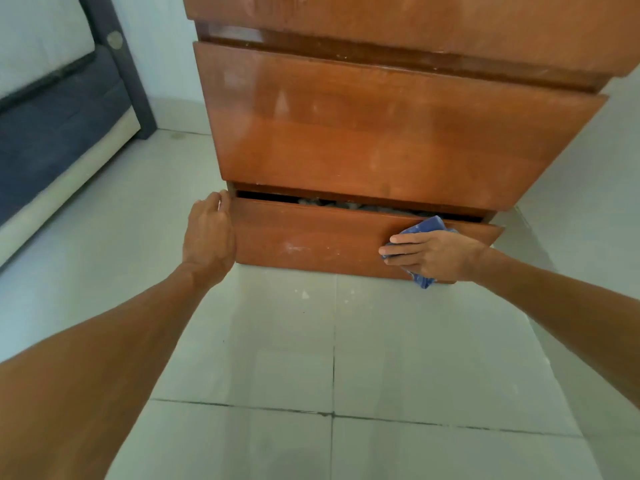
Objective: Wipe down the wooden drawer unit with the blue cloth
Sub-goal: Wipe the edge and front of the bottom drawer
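The wooden drawer unit (381, 133) stood on a pale tiled floor (381, 341) against the wall, its glossy fronts streaked with dusty marks. Its bottom drawer (304, 237) was pulled out a little, leaving a dark gap along the top. Something grey showed in that gap, but I could not make out what it was.

The person reached down with both bare arms. The right hand (436, 254) lay flat on the right part of the bottom drawer's front, fingers straight and pointing left. It pressed the blue cloth (429, 225) against the wood with a flat, open grip rather than a closed one. The cloth stuck out above the hand near the drawer's top edge and below it near the floor.

The left hand (207, 233) was at the drawer's left end, seen from the back, with its fingers bent round the upper corner in a narrow grip on the wood.

Off to the left stood a bed (59, 109) with a dark blue base, well apart from the unit.
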